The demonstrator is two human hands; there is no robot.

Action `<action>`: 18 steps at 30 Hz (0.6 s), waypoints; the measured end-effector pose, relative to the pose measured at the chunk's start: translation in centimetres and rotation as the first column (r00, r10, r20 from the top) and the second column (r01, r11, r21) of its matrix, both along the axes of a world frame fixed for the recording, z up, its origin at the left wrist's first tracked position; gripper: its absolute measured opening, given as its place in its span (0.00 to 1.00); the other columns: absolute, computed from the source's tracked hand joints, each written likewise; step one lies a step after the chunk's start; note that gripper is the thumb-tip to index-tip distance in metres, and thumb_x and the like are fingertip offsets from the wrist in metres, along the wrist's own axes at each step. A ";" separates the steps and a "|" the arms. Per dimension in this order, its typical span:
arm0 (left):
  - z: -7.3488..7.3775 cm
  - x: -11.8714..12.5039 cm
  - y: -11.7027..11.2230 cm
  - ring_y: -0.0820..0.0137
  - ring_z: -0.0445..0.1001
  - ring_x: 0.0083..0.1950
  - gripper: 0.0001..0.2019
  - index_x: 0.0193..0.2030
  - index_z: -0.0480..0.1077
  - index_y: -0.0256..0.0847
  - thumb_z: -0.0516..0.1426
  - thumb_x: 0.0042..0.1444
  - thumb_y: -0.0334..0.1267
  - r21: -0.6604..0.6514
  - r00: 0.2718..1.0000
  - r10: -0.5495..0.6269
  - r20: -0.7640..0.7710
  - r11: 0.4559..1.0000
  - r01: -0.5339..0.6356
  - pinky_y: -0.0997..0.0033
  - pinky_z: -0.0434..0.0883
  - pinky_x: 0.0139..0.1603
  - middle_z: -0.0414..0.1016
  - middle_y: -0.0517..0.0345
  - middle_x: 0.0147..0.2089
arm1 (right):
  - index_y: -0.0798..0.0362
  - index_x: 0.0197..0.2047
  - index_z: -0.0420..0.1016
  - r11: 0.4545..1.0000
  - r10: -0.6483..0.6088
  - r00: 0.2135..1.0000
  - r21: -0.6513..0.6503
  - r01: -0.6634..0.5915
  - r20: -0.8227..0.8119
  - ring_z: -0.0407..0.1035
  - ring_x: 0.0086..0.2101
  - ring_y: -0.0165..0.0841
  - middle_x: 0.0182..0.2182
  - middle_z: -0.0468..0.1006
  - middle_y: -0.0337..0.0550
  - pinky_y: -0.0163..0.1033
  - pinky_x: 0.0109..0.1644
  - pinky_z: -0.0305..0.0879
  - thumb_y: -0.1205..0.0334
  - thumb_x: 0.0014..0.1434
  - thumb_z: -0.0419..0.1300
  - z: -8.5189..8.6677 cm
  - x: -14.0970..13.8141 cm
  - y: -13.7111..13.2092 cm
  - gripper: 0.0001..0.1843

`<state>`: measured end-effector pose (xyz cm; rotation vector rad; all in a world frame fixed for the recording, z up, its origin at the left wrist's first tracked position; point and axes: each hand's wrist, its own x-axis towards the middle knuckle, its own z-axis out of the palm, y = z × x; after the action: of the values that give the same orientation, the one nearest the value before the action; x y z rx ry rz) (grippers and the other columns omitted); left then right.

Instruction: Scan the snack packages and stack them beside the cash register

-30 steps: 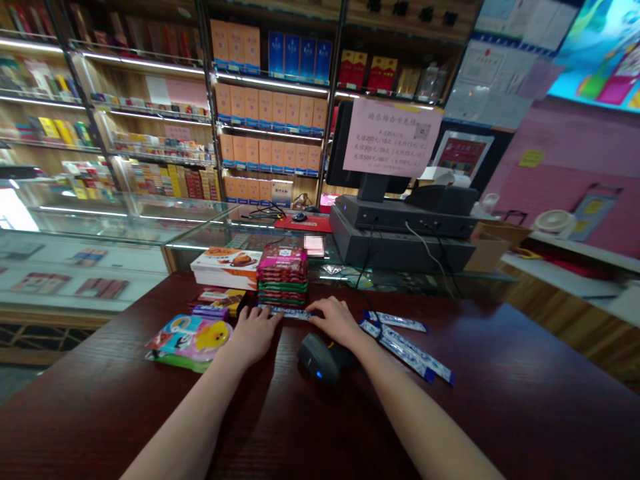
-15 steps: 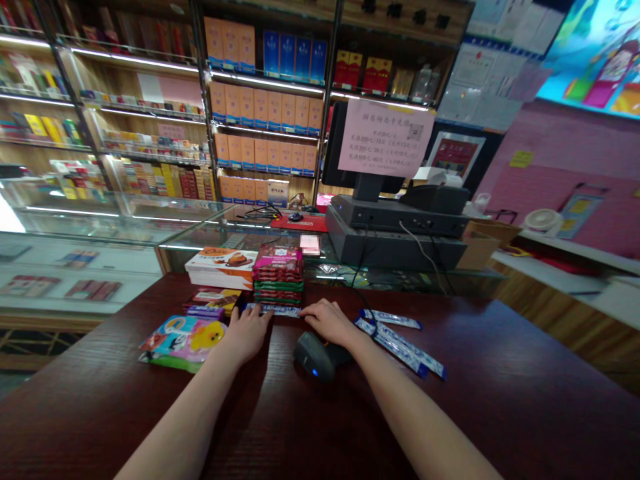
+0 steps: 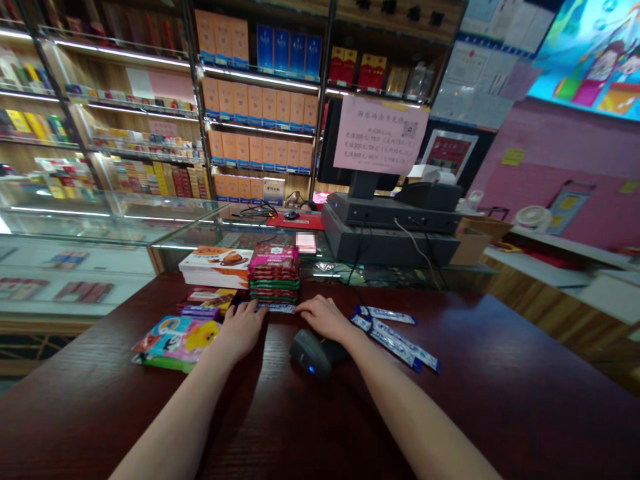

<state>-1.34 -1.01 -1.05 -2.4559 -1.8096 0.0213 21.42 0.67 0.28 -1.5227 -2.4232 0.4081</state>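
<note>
The left hand (image 3: 243,331) is palm down, its fingers a little apart, tips touching the left end of a stick (image 3: 280,309); the right hand (image 3: 323,318) is half curled, fingertips at the stick's right end; whether either pinches it, I cannot tell. The stick lies flat on the tabletop (image 3: 450,427) between the two hands; it is slim, blue and white, its left end partly hidden by the left fingers. A dark scanner (image 3: 309,353) with a blue light lies between the wrists, partly under the right one; three other sticks (image 3: 393,343), patterned blue and white with darker blue ends, lie to the right of the right hand, a cable crossing them.

Just beyond the left hand's fingertips stands a stack (image 3: 274,273) of glossy packets, magenta and red above, mostly green below; farther to its left is a white-and-orange carton (image 3: 213,268), shut, contents unseen; nearer the left hand lie a red-and-yellow pack (image 3: 207,297) and a purple pack (image 3: 200,311); just left of that wrist is a bright bag (image 3: 177,340) with a yellow duck. Well beyond the hands, a glass case (image 3: 115,245) holds flat packs (image 3: 85,292); shelves behind hold orange boxes (image 3: 260,103).
</note>
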 end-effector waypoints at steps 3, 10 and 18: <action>0.1 -0.1 0.0 0.52 0.69 0.63 0.26 0.65 0.67 0.44 0.45 0.62 0.28 0.015 1.000 -0.007 0.015 1.000 0.007 0.43 0.64 0.63 0.67 0.40 0.67 | 0.38 0.55 0.79 1.000 -0.013 1.000 0.016 0.013 0.000 0.69 0.55 0.41 0.52 0.82 0.38 0.48 0.58 0.58 0.63 0.67 0.52 0.2 0.3 -0.2 0.20; 0.6 0.3 0.0 0.53 0.70 0.62 0.27 0.66 0.65 0.47 0.47 0.61 0.28 0.030 0.999 -0.019 0.030 0.999 0.018 0.45 0.65 0.61 0.69 0.43 0.65 | 0.38 0.55 0.79 0.997 -0.060 0.998 0.045 0.060 0.004 0.69 0.55 0.42 0.53 0.82 0.38 0.49 0.58 0.59 0.63 0.67 0.52 0.5 1.5 -0.7 0.20; 3.5 1.9 -0.4 0.53 0.71 0.63 0.30 0.66 0.66 0.45 0.46 0.59 0.22 0.002 0.998 -0.067 -0.005 0.998 0.067 0.50 0.67 0.58 0.71 0.44 0.65 | 0.41 0.54 0.80 0.991 -0.107 0.994 0.080 0.107 -0.005 0.69 0.55 0.41 0.52 0.82 0.39 0.48 0.57 0.60 0.66 0.67 0.52 0.8 4.0 -1.8 0.20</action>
<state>0.55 -1.43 2.41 -2.5113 -1.7228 0.0207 25.39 -1.17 1.08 -1.6090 -2.3149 0.2866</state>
